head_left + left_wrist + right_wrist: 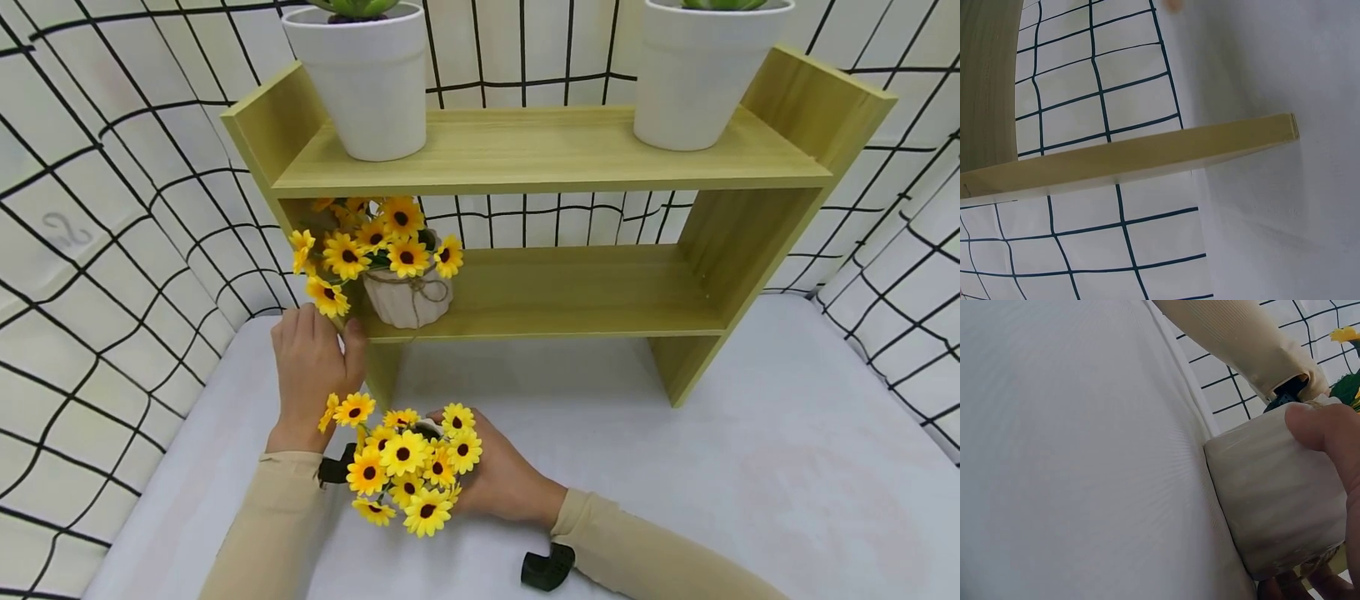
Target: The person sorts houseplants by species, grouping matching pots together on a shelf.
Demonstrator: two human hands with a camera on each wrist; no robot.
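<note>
My right hand [506, 475] grips a pale pot [1279, 494] of yellow artificial sunflowers [405, 454] in front of the shelf. In the right wrist view the thumb lies across the pot's side and fingers curl round beneath. The pot's base is close to the white cloth; in the head view the blooms hide most of it. My left hand [311, 371] holds the left side panel of the two-tier wooden shelf [555, 287], fingers outside, thumb on the inner side. Just above that hand, a second sunflower pot [411, 298] stands at the left end of the lower tier.
Two white pots [367, 92] with green succulents stand on the upper tier, one towards each end. Black wire grid panels [142, 200] rise at the back and both sides. White cloth [750, 467] covers the surface under the shelf.
</note>
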